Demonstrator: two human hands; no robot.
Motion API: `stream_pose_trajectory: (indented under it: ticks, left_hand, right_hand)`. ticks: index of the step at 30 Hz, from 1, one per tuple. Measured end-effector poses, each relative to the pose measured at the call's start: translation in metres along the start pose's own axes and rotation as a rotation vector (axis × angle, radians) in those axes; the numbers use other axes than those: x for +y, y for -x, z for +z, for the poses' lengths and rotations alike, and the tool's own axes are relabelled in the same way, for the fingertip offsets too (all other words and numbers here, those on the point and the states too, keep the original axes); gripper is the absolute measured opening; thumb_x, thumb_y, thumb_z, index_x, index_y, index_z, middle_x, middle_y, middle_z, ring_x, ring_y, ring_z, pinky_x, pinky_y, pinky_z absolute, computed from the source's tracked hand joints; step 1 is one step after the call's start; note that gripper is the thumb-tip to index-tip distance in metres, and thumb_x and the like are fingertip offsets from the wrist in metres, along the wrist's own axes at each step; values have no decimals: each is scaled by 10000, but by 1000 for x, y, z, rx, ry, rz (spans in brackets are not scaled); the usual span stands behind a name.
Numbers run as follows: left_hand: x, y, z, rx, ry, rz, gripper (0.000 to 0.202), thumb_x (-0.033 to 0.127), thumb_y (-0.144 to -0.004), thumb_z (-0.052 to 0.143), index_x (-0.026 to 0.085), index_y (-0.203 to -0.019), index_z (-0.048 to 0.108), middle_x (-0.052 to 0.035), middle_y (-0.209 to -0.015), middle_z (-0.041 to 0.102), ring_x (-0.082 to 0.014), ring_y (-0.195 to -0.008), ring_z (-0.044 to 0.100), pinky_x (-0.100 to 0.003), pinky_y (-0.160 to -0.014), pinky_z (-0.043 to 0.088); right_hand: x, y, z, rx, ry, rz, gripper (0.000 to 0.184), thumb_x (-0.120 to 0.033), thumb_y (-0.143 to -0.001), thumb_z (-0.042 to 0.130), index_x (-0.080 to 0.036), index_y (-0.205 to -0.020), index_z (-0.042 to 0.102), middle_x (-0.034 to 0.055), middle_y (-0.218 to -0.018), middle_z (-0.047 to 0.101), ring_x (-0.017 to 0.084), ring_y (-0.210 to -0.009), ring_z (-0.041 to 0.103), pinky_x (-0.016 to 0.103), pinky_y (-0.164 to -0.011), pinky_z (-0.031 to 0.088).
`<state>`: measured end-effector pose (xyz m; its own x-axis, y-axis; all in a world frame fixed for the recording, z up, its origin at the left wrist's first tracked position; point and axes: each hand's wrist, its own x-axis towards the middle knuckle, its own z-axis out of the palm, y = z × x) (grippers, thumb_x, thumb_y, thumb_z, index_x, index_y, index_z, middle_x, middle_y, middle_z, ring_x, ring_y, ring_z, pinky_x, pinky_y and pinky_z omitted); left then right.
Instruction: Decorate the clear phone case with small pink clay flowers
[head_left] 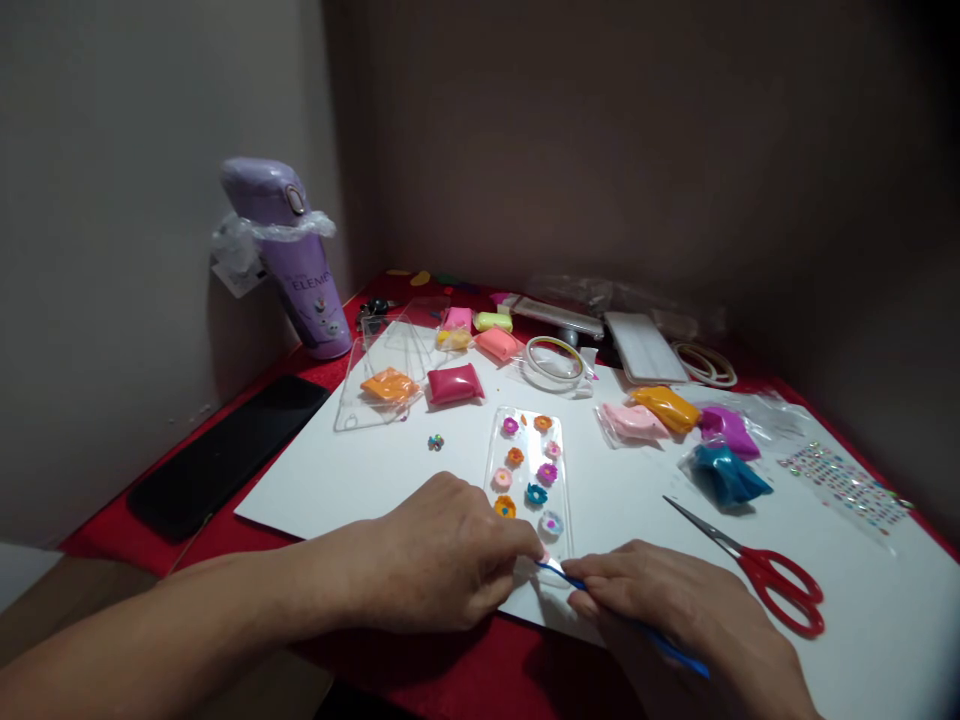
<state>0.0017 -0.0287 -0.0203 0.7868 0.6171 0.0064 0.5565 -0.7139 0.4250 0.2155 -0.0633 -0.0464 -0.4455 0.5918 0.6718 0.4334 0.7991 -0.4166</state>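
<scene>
My right hand (pixel 667 600) grips a thin blue modelling tool (pixel 679 655), its tip pointing left. Against that tip rests the forefinger of my left hand (pixel 457 555), whose fingers are curled closed; a small pale pink bit shows at the fingertip, but what the hand holds is hidden. Under both hands lies a clear plastic card or case (pixel 531 445) bearing several small clay flowers, among them an orange flower (pixel 505 508), a teal flower (pixel 536 494) and a pale blue one with a pink centre (pixel 551 523).
Red-handled scissors (pixel 772 580) lie right on the white board (pixel 637 520). Clay packets surround the work: red (pixel 455 384), orange (pixel 390 386), teal (pixel 726 475). A tape roll (pixel 553 363) is behind, gem stickers (pixel 851 485) far right, a phone (pixel 225 455) and purple bottle (pixel 304 270) left.
</scene>
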Motion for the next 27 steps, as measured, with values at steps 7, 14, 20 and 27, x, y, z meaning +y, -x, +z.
stream_pose_trajectory:
  ticks: [7, 14, 20, 27]
  left_hand:
    - [1, -1, 0, 2, -44, 5, 215, 136, -789, 565, 225, -939, 691, 10, -595, 639, -134, -522, 552, -209, -518, 379]
    - [1, -1, -1, -12, -37, -8, 225, 147, -800, 556, 233, -961, 687, 13, -603, 638, -132, -522, 539, -209, -525, 382]
    - [1, -1, -1, -20, -58, -8, 176, 146, -799, 559, 230, -897, 678, 18, -591, 627, -126, -516, 516, -204, -527, 372]
    - [1, -1, -1, -15, -56, -2, 194, 148, -806, 544, 236, -918, 676, 21, -597, 633, -120, -510, 497, -203, -525, 362]
  right_hand:
    - [-3, 1, -4, -7, -4, 12, 128, -103, -839, 590, -228, -841, 619, 13, -735, 752, 132, -586, 699, 206, -549, 562]
    - [-2, -3, -2, -11, -36, 22, 171, -36, -800, 590, -196, -831, 639, 21, -712, 734, 117, -573, 676, 194, -532, 538]
    - [-1, -1, -2, -35, -57, 29, 157, -37, -800, 593, -179, -842, 646, 27, -717, 723, 116, -572, 663, 190, -520, 534]
    - [9, 22, 0, 72, -184, 213, 210, -34, -810, 580, -208, -915, 634, 39, -828, 725, 164, -738, 717, 221, -638, 592]
